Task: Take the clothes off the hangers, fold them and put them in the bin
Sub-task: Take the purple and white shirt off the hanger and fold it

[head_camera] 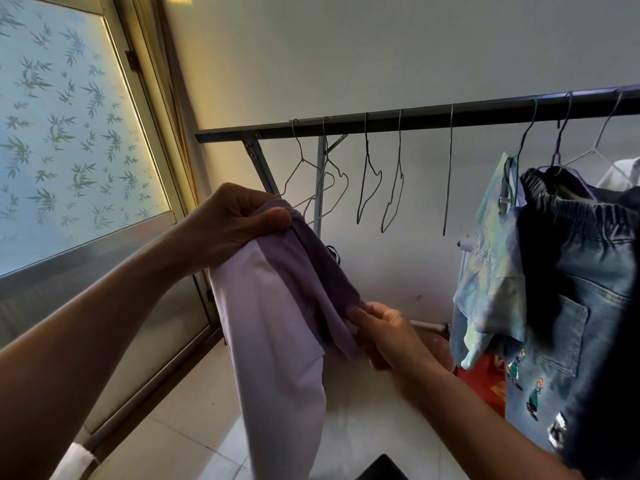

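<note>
A purple garment [277, 327] with a lilac body and darker purple panel hangs in the air in front of me, held by both hands. My left hand [232, 223] pinches its top edge high up. Lower and to the right, my right hand [384, 330] grips the darker purple edge. Behind them a dark clothes rail [415, 117] carries several bare wire hangers [367, 181]. On the right of the rail, blue jeans with an elastic waist [581, 292] and a pale blue-green printed top [491, 271] hang on hangers. No bin can be identified.
A frosted window with a leaf pattern [69, 133] fills the left side. Pale floor tiles [194, 427] lie below. A red object [485, 382] sits on the floor under the hanging clothes, and a dark corner of something [381, 469] shows at the bottom edge.
</note>
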Available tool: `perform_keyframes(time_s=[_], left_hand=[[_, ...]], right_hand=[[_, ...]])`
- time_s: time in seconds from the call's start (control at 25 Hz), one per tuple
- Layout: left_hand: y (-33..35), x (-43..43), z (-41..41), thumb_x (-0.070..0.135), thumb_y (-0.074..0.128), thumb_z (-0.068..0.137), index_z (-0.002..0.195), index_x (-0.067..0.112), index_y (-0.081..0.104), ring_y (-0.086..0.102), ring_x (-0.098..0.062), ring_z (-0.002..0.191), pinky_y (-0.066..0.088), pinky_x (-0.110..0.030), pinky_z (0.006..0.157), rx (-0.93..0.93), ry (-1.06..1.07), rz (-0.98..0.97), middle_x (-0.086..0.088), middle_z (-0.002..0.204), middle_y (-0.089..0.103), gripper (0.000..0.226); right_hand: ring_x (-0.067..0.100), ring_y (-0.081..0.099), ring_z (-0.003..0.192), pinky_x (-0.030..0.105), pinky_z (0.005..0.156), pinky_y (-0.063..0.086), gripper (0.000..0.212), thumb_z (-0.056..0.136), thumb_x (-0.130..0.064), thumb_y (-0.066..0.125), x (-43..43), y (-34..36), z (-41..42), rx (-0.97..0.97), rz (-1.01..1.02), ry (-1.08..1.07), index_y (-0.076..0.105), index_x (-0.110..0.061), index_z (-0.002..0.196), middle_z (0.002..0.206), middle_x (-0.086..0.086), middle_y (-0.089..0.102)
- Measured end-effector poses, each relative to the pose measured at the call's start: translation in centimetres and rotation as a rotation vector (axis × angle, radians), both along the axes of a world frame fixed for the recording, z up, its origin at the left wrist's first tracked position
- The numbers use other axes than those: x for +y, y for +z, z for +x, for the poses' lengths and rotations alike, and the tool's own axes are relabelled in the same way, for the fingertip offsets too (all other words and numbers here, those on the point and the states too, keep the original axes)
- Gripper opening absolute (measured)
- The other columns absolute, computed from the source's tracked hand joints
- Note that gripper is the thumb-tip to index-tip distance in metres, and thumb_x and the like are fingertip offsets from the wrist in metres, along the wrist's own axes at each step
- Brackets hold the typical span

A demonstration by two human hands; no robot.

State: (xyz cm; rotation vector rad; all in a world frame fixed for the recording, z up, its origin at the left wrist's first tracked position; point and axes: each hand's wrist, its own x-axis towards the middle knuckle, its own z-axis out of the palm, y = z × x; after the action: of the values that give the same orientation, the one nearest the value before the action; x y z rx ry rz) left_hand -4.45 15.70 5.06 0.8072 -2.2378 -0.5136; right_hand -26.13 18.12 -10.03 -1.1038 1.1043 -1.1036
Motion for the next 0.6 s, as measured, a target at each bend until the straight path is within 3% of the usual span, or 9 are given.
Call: perform_keyframes(time_s=[0.12,0.2,0.36,0.48,0.52,0.6], left_hand=[[-0.2,-0.2,0.8,0.057,0.053,0.085,0.083,0.009,0.069,0.056,-0.003,0.056,0.042,-0.009,0.052,-0.013,0.037,-0.050,0.001,0.070,0.065,0.051],[-0.4,-0.2,1.5,0.065,0.053,0.082,0.085,0.005,0.070,0.058,-0.008,0.054,0.044,-0.010,0.051,-0.020,0.084,-0.091,-0.005,0.072,0.067,0.062],[-0.8,-0.1,2.7,0.077,0.053,0.073,0.084,0.001,0.071,0.058,-0.014,0.052,0.043,-0.013,0.047,-0.015,0.146,-0.140,-0.006,0.074,0.068,0.079],[-0.5,-0.1,2.7,0.079,0.054,0.072,0.084,-0.005,0.071,0.059,-0.026,0.059,0.047,-0.017,0.049,-0.039,0.144,-0.158,-0.011,0.077,0.067,0.086],[-0.3,0.0,2.5,0.078,0.054,0.072,0.083,-0.004,0.071,0.060,-0.025,0.059,0.047,-0.016,0.050,-0.056,0.144,-0.154,-0.010,0.077,0.067,0.085],[0.0,0.2,1.8,0.077,0.053,0.072,0.078,0.006,0.071,0.059,-0.016,0.055,0.045,-0.013,0.048,-0.094,0.148,-0.120,-0.006,0.072,0.067,0.073]], right_hand=[[0.006,0.042,0.042,0.019,0.044,0.033,0.021,0.090,-0.028,0.063,0.0,0.6,-0.3,-0.090,-0.056,-0.088,0.064,-0.013,0.076,0.049,-0.006,0.051],[0.008,0.043,0.046,0.022,0.048,0.035,0.025,0.092,-0.026,0.060,-0.4,1.0,-1.0,-0.256,-0.031,-0.176,0.059,-0.015,0.070,0.052,-0.004,0.052],[0.012,0.051,0.048,0.024,0.050,0.044,0.019,0.096,-0.016,0.055,-1.9,1.8,-2.4,-0.547,0.038,-0.366,0.055,-0.013,0.077,0.056,0.001,0.055],[0.009,0.039,0.040,0.020,0.043,0.033,0.024,0.099,-0.017,0.049,-2.4,2.6,-3.2,-0.684,0.021,-0.322,0.048,-0.015,0.075,0.047,-0.004,0.045],[0.010,0.044,0.046,0.023,0.047,0.034,0.021,0.099,-0.023,0.048,-2.3,2.7,-3.3,-0.648,0.017,-0.316,0.053,-0.016,0.081,0.053,-0.003,0.051],[0.013,0.055,0.068,0.025,0.060,0.037,0.021,0.096,-0.036,0.051,-1.1,3.1,-2.7,-0.326,-0.092,-0.323,0.061,-0.018,0.095,0.075,-0.002,0.063]])
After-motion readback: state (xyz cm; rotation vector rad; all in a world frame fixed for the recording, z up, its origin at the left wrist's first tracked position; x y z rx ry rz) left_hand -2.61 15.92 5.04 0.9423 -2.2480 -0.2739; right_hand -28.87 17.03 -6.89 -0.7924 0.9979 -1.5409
